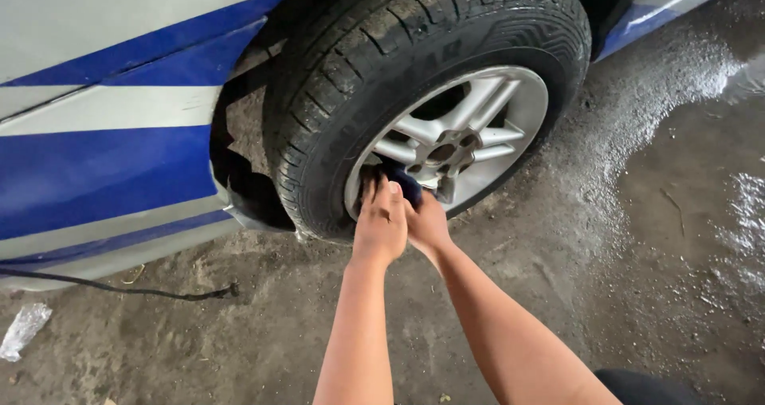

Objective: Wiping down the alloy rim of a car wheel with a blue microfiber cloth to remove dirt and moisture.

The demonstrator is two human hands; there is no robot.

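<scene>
Both hands meet at the rim's (458, 134) lower left edge. The right hand (426, 222) presses a dark cloth (402, 180) there; the left hand (381, 222) lies curled beside it, touching the cloth.

Wet, gritty concrete floor (653, 238) w/ puddles (741, 206), black cable (119, 288)

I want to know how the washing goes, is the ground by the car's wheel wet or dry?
Wet in part: the ground right of the wheel shines with water, while the patch under both hands looks dull and dry.
</scene>
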